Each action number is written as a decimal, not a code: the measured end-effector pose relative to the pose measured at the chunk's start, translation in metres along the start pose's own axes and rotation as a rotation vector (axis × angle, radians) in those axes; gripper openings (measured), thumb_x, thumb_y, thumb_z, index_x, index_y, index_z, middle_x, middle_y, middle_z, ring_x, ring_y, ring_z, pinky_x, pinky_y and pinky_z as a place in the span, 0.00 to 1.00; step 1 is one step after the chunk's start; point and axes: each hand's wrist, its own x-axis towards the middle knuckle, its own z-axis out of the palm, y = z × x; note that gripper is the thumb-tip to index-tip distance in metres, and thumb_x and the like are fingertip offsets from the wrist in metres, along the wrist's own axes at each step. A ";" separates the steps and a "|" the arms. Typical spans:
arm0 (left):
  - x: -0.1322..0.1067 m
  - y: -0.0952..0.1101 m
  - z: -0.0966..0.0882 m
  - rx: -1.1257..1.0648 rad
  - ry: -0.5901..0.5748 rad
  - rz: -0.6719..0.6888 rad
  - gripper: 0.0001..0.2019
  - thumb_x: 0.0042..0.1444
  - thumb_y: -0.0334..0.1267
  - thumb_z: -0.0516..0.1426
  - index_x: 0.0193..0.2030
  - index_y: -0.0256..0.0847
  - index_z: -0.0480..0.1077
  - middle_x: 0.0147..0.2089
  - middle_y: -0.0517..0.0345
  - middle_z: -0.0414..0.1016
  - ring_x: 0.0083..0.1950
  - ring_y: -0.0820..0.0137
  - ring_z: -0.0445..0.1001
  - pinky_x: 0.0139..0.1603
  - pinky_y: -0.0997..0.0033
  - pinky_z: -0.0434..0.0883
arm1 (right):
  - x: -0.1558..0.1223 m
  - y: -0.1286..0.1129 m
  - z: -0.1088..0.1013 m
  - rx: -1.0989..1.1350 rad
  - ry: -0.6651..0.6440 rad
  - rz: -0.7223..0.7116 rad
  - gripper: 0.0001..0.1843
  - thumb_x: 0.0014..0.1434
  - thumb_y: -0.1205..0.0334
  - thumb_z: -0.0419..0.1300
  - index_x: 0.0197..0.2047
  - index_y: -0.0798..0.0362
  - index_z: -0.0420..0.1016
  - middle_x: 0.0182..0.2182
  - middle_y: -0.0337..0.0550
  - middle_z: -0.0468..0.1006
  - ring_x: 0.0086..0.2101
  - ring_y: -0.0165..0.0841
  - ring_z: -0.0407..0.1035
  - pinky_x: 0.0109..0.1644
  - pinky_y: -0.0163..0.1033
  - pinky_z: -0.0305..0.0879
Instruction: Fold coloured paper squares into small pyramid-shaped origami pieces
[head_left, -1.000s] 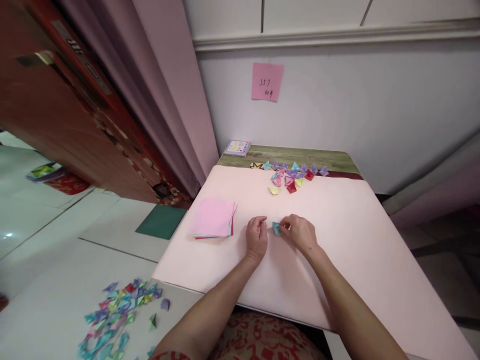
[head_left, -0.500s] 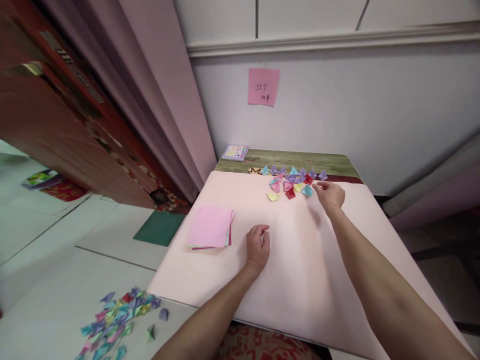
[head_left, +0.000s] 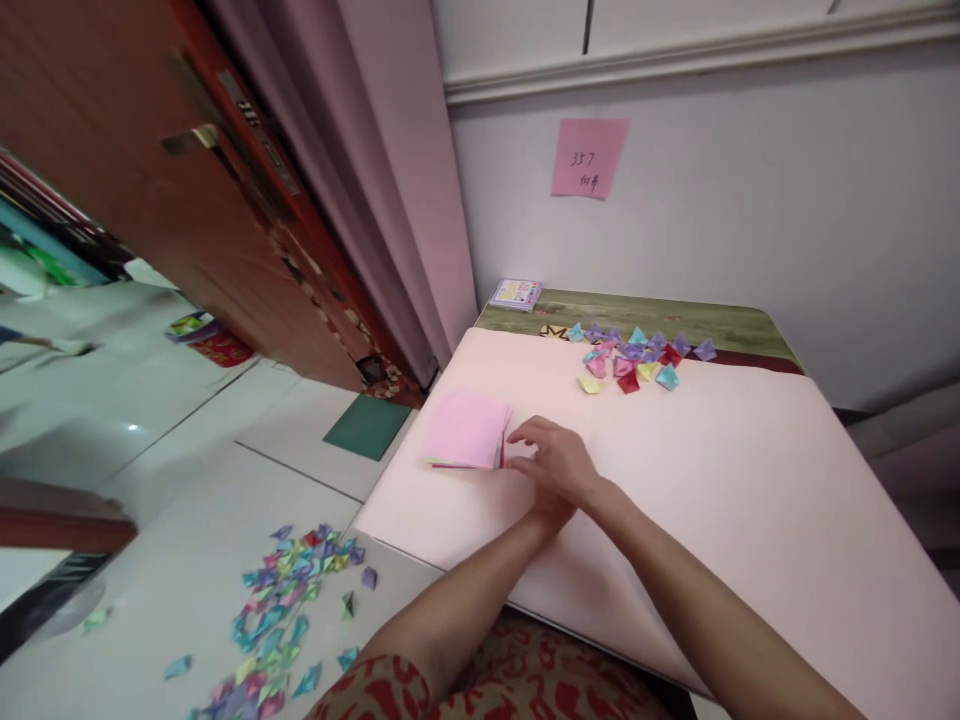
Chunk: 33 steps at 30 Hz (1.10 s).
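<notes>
A stack of square paper sheets (head_left: pixel 466 430), pink on top with other colours at its edges, lies on the table's left part. My right hand (head_left: pixel 561 460) is at the stack's right edge, fingers and thumb apart, with nothing seen between them. Below it, my left hand (head_left: pixel 555 507) is mostly covered by the right one, and its fingers are hidden. Farther back on the table sits a cluster of small folded paper pieces (head_left: pixel 624 367) in purple, pink, blue, red and yellow.
A pile of similar folded pieces (head_left: pixel 281 585) covers part of the floor at the left. A small stack of printed cards (head_left: pixel 516 293) rests at the table's back left corner. Beyond the table stands a wall with a pink note (head_left: pixel 589 158); a wooden door (head_left: pixel 225 230) is at the left.
My right hand has left the folded pieces and swung leftward and nearer, over my left hand to beside the paper stack. The camera view has turned left.
</notes>
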 end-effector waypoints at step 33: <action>-0.004 -0.015 0.010 0.029 -0.088 0.138 0.12 0.52 0.24 0.55 0.39 0.42 0.71 0.41 0.53 0.76 0.45 0.61 0.73 0.53 0.56 0.70 | 0.021 -0.025 0.043 -0.311 -0.165 -0.207 0.14 0.60 0.59 0.61 0.48 0.54 0.74 0.46 0.53 0.76 0.45 0.44 0.70 0.51 0.49 0.61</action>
